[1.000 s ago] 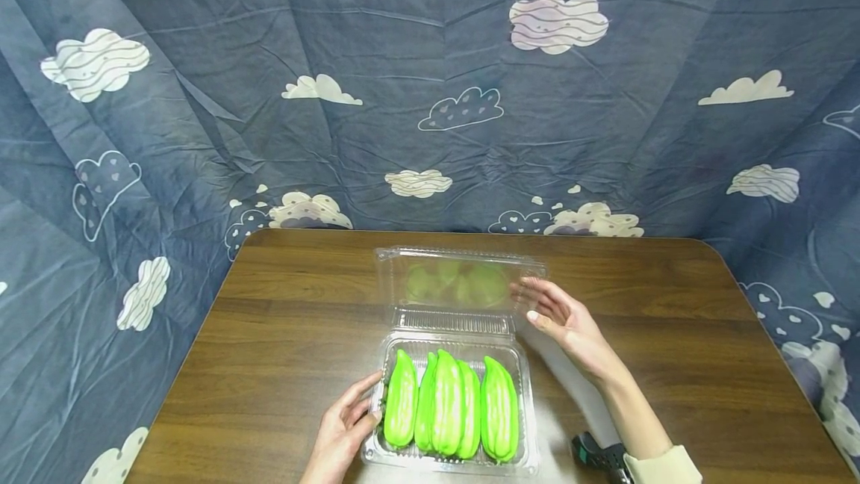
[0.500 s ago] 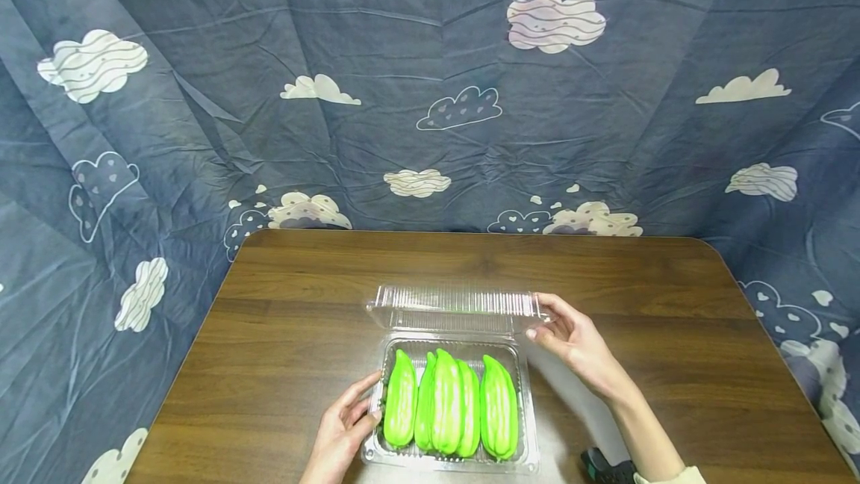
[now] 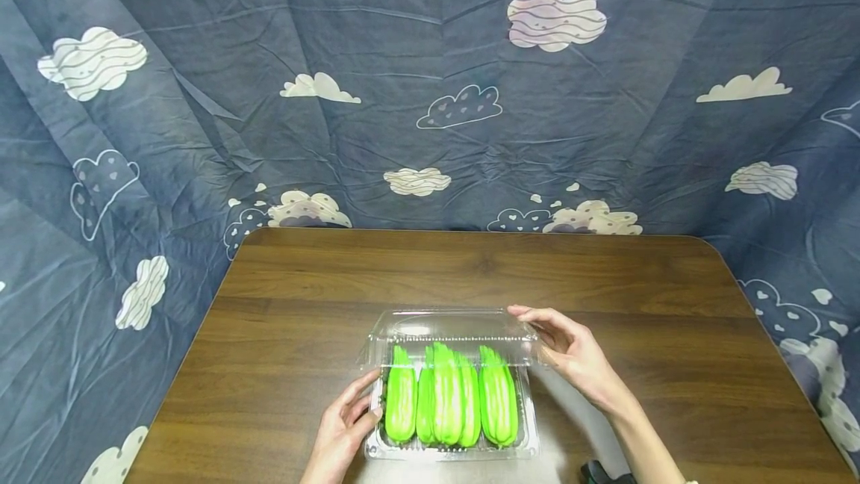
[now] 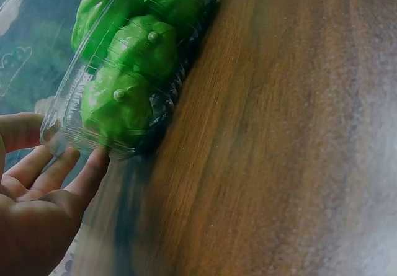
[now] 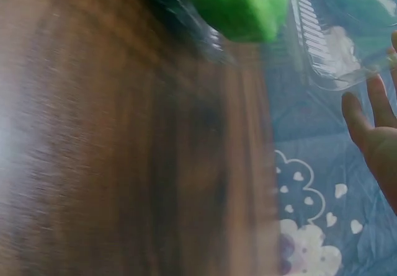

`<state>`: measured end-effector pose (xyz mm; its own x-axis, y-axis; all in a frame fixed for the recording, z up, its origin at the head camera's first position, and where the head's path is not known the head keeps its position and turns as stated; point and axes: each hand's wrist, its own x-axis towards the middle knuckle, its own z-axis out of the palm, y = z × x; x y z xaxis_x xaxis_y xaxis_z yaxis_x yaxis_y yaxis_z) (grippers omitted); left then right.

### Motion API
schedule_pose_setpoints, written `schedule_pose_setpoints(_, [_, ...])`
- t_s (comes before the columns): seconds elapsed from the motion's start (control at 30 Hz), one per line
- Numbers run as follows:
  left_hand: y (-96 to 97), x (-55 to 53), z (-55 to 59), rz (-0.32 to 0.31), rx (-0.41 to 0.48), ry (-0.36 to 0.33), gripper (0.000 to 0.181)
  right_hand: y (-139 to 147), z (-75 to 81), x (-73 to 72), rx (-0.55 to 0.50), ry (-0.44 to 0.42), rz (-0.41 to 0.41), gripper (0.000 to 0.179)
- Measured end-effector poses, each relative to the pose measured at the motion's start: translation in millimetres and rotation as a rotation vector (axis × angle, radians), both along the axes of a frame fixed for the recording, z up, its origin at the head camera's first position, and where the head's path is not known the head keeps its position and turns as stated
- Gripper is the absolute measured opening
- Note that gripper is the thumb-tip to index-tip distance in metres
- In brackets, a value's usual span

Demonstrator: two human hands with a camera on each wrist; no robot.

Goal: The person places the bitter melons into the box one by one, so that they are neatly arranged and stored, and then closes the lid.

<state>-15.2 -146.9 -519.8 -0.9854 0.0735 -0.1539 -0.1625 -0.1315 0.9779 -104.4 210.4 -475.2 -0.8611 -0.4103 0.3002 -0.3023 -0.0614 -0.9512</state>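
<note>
In the head view a clear plastic clamshell box [image 3: 452, 455] stands at the table's front, with several long, ridged green fruits or vegetables [image 3: 446, 402] lying side by side in it. Its hinged lid [image 3: 457, 324] slants over their far ends. My left hand [image 3: 339, 424] holds the box's left side, thumb at the rim; the left wrist view shows its fingers [image 4: 93, 170] against the wall near the rounded green ends [image 4: 118, 102]. My right hand [image 3: 571, 349] grips the lid's right edge. In the right wrist view its fingertips [image 5: 375, 85] meet the lid's corner [image 5: 338, 80].
The brown wooden table [image 3: 269, 334] reaches back to a dark blue cloth [image 3: 376, 36] printed with clouds, which also hangs at both sides. A black object [image 3: 601, 473], partly cut off, is by the right forearm at the front edge.
The lid has swung from leaning back behind the box to forward over the green pieces. My right hand has reached its edge and come nearer with it. My left hand has stayed put.
</note>
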Motion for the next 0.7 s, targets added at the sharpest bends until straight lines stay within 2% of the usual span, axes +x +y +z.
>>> schedule_pose_setpoints(0.27, [0.1,-2.6,1.1,0.034,-0.008,0.002,0.057,0.3,-7.7,11.4,-0.005,0.024,0.023,0.042])
schedule_pose_setpoints(0.43, [-0.9,-4.2,2.0,0.033,-0.024,-0.030,0.058,-1.3,-9.3,20.3,-0.004,0.079,0.023,0.046])
schedule_pose_setpoints(0.7, [-1.9,-4.3,2.5,0.004,-0.004,-0.010,0.058,-3.9,-18.2,37.7,0.024,0.137,-0.001,0.053])
